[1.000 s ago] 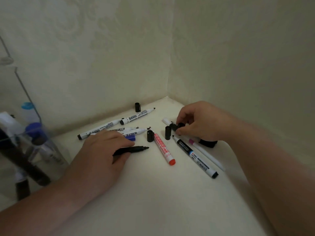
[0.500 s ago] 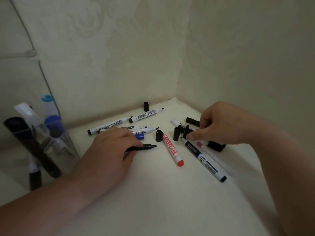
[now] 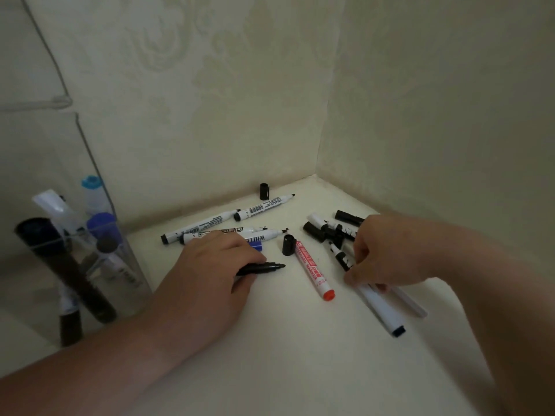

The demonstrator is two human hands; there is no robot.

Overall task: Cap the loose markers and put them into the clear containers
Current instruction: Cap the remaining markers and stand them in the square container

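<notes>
**Grip notes for a capping job in progress**

The left hand (image 3: 207, 274) is lying low at centre left. Its fingers are curling round the rear of a black marker (image 3: 264, 267) whose bare tip is pointing right, toward the red marker (image 3: 312, 267). The right hand (image 3: 387, 253), at centre right, is reaching down with bent fingers. Its thumb and fingertips are closing on the upper end of a white marker (image 3: 383, 310), which is lying on the tabletop (image 3: 300, 370) and running toward the lower right. That marker's black lower end may be a cap or only a plug; the dim light is making it hard to tell.

Loose black caps (image 3: 318, 232) are lying in a heap just above the right hand. One upright cap (image 3: 287, 245) is standing just beside the red marker's top end. Other white markers (image 3: 198, 226) are lying uncapped above the left hand. The clear container (image 3: 135, 283) is standing at the left edge, already holding several markers.

These markers are looking light, stiff and smooth, so they are likely to roll or slip under a loose pinch. A hold round the middle of the barrel, well back from the wet tip, is looking safest. The small caps are calling for a fingertip pinch on their sides, open end facing the nib. Each one is probably needing a firm straight push to seat.
</notes>
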